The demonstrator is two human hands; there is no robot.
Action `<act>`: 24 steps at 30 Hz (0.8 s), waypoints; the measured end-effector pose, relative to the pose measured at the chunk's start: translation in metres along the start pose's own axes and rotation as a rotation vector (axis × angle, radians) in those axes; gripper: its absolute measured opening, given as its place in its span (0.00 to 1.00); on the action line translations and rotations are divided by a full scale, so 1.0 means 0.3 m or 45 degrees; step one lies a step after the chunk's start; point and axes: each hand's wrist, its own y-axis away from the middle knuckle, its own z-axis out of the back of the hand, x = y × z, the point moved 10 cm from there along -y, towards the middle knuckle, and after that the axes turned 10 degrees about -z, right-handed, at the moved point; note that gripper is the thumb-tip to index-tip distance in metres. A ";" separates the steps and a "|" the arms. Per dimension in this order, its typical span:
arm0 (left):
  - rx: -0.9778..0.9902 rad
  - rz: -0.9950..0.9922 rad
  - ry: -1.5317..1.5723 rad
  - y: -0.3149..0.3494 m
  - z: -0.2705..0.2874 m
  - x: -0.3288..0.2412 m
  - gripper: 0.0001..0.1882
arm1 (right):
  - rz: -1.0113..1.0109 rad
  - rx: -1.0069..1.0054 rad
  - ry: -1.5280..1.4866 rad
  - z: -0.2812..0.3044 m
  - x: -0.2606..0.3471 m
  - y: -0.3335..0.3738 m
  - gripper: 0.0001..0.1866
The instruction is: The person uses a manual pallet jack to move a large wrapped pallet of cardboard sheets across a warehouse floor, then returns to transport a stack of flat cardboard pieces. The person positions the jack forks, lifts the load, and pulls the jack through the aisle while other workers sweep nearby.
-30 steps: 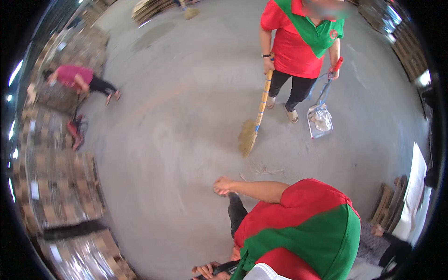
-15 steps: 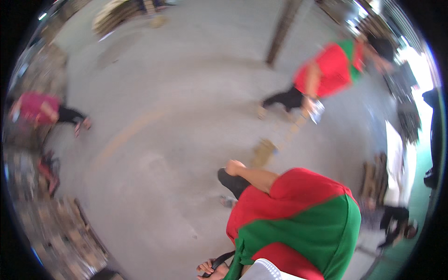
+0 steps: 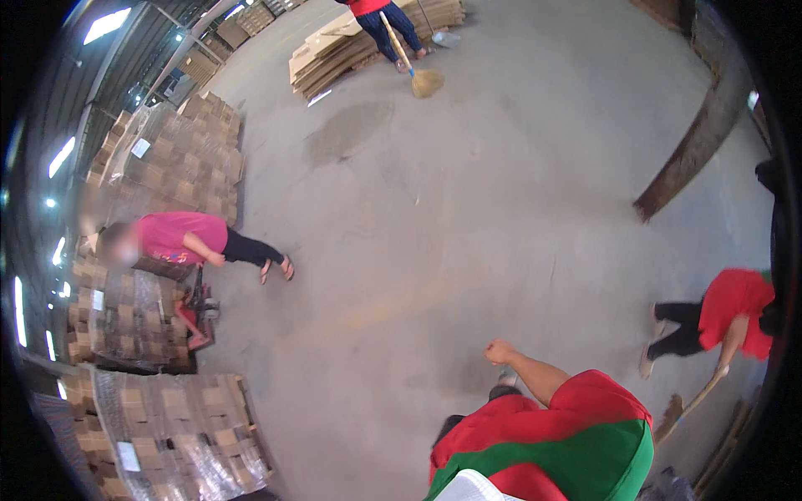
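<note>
My right hand (image 3: 499,352) hangs in front of my red and green shirt (image 3: 568,442), its arm bent forward over the grey floor. The fingers look curled in, and nothing shows in them. Beneath that hand one of my shoes (image 3: 507,377) is partly visible. My left hand is out of sight. A white piece of cloth (image 3: 472,486) shows at the lower edge, near my chest.
At left, wrapped carton stacks (image 3: 171,434) line the floor beside a person in pink (image 3: 184,236). A co-worker holds a broom (image 3: 426,82) by flat cardboard (image 3: 322,63). Another person in red (image 3: 735,309) sweeps at right. A post (image 3: 697,150) stands beyond.
The view has swung left, so surroundings have shifted right. My left hand, which held a black strap-like thing, has left the picture. My right hand remains in front of my body.
</note>
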 end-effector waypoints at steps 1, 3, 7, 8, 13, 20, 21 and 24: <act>-0.005 0.022 0.009 -0.067 -0.057 -0.038 0.23 | -0.071 -0.018 -0.214 0.062 0.080 -0.057 0.12; -0.024 0.066 0.018 -0.204 -0.149 -0.116 0.23 | -0.251 -0.062 -0.608 0.155 0.215 -0.172 0.11; -0.101 0.114 0.053 -0.509 -0.315 -0.259 0.23 | -0.265 -0.327 -0.380 0.373 0.544 -0.436 0.12; -0.117 0.130 0.061 -0.582 -0.360 -0.288 0.23 | -0.316 -0.389 -0.300 0.422 0.607 -0.492 0.11; -0.272 0.193 0.211 -0.764 -0.565 -0.379 0.24 | -0.297 -0.386 0.000 0.568 0.968 -0.665 0.12; -0.526 0.202 0.497 -0.749 -0.879 -0.372 0.22 | -0.048 0.197 -0.012 0.428 1.411 -0.815 0.11; -0.416 0.168 0.499 -0.783 -0.986 -0.394 0.22 | -0.076 0.196 -0.051 0.446 1.441 -0.860 0.11; -0.446 0.265 0.529 -0.822 -1.227 -0.394 0.21 | -0.237 0.295 0.204 0.505 1.471 -1.049 0.09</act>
